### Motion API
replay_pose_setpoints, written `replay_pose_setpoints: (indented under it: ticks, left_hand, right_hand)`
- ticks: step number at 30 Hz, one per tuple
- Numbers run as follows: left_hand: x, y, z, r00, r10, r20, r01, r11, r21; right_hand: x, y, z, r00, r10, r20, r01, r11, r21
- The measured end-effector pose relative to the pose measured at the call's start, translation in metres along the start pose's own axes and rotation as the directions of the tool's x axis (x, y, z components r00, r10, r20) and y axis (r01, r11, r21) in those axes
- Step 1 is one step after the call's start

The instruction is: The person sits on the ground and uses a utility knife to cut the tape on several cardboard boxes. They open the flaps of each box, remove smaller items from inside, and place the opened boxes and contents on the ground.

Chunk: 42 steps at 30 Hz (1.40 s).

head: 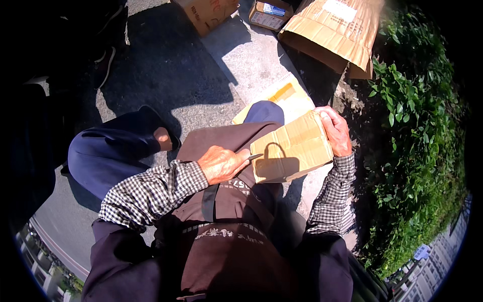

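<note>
A small brown cardboard box (290,151) lies tilted above my knee, the shadow of my head area falling across its face. My right hand (336,130) grips its far right edge, thumb on the near side and fingers behind. From my left hand (222,163) a short knife blade (256,156) sticks out, its tip at the left edge of the box; the handle is hidden in the fist. Both forearms wear checked sleeves. Beneath my hands is a brown apron (226,211) with writing on it. Beyond my knee, a flattened piece of cardboard (298,98) rests on the pavement.
A large open carton (332,34) stands at the top right, beside a small open box (269,17) and another carton (207,15). Green shrubs (411,120) run along the right. A shoe (105,68) shows in the shade at the upper left.
</note>
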<state>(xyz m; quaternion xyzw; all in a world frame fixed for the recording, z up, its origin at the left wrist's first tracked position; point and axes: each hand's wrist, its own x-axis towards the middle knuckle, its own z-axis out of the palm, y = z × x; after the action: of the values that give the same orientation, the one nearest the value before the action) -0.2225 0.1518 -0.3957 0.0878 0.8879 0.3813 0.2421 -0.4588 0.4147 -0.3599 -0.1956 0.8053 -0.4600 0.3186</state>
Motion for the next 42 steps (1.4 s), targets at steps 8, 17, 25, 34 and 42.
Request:
replay_pose_setpoints:
  ticks: [8, 17, 25, 34, 42]
  left_hand:
    - [0.018, 0.004, 0.022, 0.996, 0.085, -0.016, -0.085, 0.996, 0.033]
    - [0.002, 0.001, 0.043, 0.981, 0.183, -0.057, -0.176, 0.979, 0.107]
    - [-0.011, -0.03, 0.094, 0.976, 0.134, -0.171, -0.103, 0.978, 0.181]
    - [0.002, -0.011, 0.019, 0.946, 0.052, -0.32, -0.066, 0.997, -0.033]
    - [0.112, 0.029, 0.049, 0.7, -0.155, -0.697, -0.239, 0.868, -0.434]
  right_hand:
    - [0.005, -0.005, 0.003, 0.994, -0.101, 0.035, 0.105, 0.987, -0.12]
    - [0.005, -0.017, 0.009, 0.988, -0.118, 0.1, 0.128, 0.986, -0.102]
    - [0.017, -0.004, 0.009, 0.995, -0.082, 0.049, 0.085, 0.994, -0.066]
    - [0.033, 0.03, -0.027, 0.99, -0.034, 0.136, 0.018, 0.993, 0.117]
    - [0.05, 0.007, 0.015, 0.948, -0.096, 0.304, 0.068, 0.992, 0.101]
